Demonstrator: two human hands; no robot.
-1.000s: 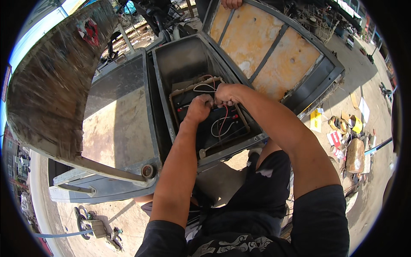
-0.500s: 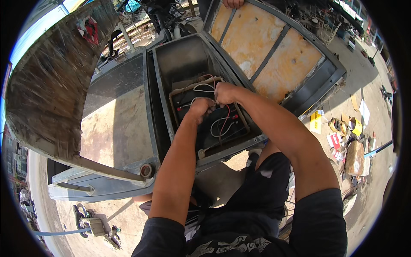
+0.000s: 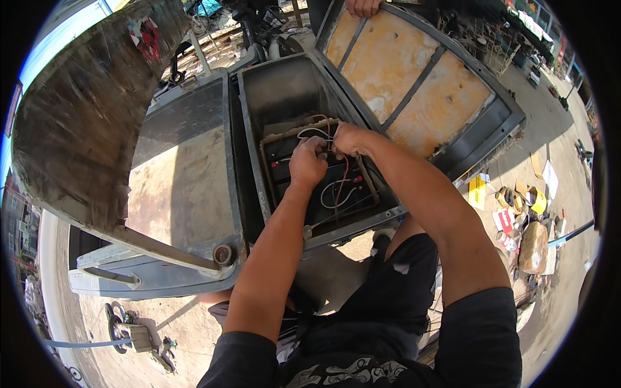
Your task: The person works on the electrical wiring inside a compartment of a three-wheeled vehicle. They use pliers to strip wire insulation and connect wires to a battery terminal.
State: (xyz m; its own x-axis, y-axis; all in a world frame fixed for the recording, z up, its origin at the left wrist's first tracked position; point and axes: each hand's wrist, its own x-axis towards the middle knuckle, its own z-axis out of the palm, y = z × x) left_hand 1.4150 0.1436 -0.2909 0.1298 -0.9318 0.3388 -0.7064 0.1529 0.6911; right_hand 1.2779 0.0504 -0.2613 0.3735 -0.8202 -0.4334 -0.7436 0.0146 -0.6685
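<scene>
Inside an open metal compartment (image 3: 272, 86) sit black batteries (image 3: 328, 176) with red terminal caps, framed by a worn cardboard edge. My left hand (image 3: 308, 161) is over them, its fingers bent inward and closed on the wires. Right beside it, my right hand (image 3: 350, 140) is closed in a pinch on the wires too; which strands each one grips is partly hidden. A white wire (image 3: 312, 130) loops out past the fingers at the far side. From below my right hand a red wire (image 3: 346, 169) runs down, near another pale looped wire (image 3: 328, 198).
Another person's hand (image 3: 363, 7) holds the top of a raised lid (image 3: 414, 84) with a rusty, orange-stained inner panel. A flat metal panel (image 3: 181, 187) and a curved brown seat-like part (image 3: 77, 110) lie left. Packages and a wood block (image 3: 533, 248) are on the ground at right.
My left hand has lifted toward the far side and turned, its fingers now pointing up beside my right hand. My right hand has barely moved; the view has shifted slightly.
</scene>
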